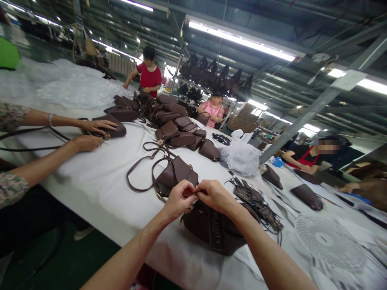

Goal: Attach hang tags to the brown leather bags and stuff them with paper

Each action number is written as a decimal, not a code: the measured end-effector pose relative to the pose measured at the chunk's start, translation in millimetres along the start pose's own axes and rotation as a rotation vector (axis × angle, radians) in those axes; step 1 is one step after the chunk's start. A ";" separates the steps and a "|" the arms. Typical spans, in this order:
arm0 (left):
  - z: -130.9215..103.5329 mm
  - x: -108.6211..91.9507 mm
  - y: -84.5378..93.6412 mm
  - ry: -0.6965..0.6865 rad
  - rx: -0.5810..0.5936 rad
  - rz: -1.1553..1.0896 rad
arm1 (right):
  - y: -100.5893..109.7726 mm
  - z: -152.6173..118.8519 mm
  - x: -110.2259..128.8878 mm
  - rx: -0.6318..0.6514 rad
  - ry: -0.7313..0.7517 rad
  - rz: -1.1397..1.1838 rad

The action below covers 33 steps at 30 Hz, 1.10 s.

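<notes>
My left hand (181, 198) and my right hand (215, 195) meet fingertip to fingertip above a dark brown handbag (196, 227). Both are closed in a pinch on something small and dark at the bag's end, too hidden to name. Gold-coloured metal parts show just under my left fingers. A black hang tag (217, 231) with gold lettering lies against the bag's side, below my right hand. Just beyond my hands, another brown handbag (177, 173) rests on the white-covered table (109, 193), its looped strap (139, 173) spread to the left.
Several brown bags (181, 131) are piled farther back. To my right lie a heap of black tags (252, 197) and a white fan (328, 241). A co-worker's hands (93, 135) hold a bag at left. Other people work across the table beside plastic wrap (238, 157).
</notes>
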<state>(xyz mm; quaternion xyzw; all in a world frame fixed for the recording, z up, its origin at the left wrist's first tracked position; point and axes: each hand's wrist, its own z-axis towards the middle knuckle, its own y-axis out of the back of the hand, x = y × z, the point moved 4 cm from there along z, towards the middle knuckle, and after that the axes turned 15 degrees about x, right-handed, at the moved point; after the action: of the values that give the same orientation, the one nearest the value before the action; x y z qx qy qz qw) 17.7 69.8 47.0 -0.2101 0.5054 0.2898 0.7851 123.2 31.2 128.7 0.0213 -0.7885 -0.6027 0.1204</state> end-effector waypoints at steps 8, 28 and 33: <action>-2.0 10.4 -8.2 -0.022 -0.111 0.043 | 1.4 0.3 -3.9 0.003 -0.015 -0.002; -2.9 10.2 -11.5 -0.031 -0.131 0.037 | 2.2 -3.0 -2.1 -0.002 -0.041 0.000; -3.1 10.2 -10.7 -0.007 -0.149 0.051 | 0.5 -2.6 -2.7 -0.011 -0.039 0.004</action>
<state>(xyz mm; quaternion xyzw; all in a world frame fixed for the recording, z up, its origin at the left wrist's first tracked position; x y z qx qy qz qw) 26.0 62.4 36.8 -0.2542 0.4847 0.3473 0.7615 126.4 29.4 129.4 0.0073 -0.7875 -0.6071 0.1062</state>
